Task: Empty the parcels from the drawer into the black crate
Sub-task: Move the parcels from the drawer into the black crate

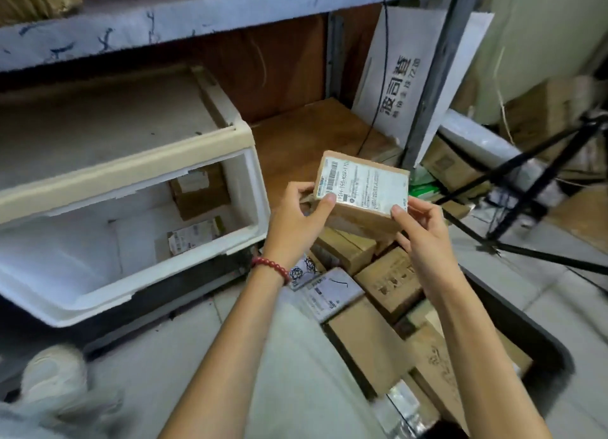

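A small brown cardboard parcel (362, 188) with a white shipping label is held up between both hands, above the black crate (539, 336). My left hand (296, 218) grips its left end, thumb on the label. My right hand (424, 231) holds its right end by the fingertips. The crate at the lower right holds several brown and white parcels (388, 284). The white drawer (250, 195) stands pulled open at the left. Inside it lie a brown parcel (200, 192) at the back and a small labelled parcel (194, 236) on the bottom.
The drawer unit's beige top (118, 136) sits under a blue metal shelf (197, 21). A white printed mailer (398, 77) leans against the shelf post. Cardboard boxes (450, 169) and a black tripod (539, 188) crowd the right. A shoe (56, 373) is at lower left.
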Demonstrator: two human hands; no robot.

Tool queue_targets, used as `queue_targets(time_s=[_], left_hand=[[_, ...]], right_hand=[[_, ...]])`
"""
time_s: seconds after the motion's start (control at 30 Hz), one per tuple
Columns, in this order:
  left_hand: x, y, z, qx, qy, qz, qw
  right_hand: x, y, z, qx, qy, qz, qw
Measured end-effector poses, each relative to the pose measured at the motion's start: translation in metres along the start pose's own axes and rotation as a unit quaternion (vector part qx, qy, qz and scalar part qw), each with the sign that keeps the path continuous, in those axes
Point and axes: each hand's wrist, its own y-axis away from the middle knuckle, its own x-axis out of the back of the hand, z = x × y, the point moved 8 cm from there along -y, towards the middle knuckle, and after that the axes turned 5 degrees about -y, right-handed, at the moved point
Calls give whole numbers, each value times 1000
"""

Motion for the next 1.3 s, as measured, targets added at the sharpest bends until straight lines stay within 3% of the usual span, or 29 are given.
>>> queue_targets(time_s=[0.37, 0.67, 1.03, 1.2, 1.3], left_hand=[[-138, -21, -12, -21, -94, -131, 987], [-178, -7, -51, 25, -149, -231, 961], [-225, -9, -66, -29, -207, -278, 937], [-244, 2, -80, -94, -355, -323, 872], [-242, 0, -73, -150, -435, -264, 848]], right_hand=[[111, 5, 53, -41, 21, 116, 992], [134, 12, 97, -89, 67, 149, 983], [140, 5, 137, -104, 98, 152, 978], [137, 4, 162, -130, 126, 225, 957], [134, -2, 162, -128, 180, 252, 942]])
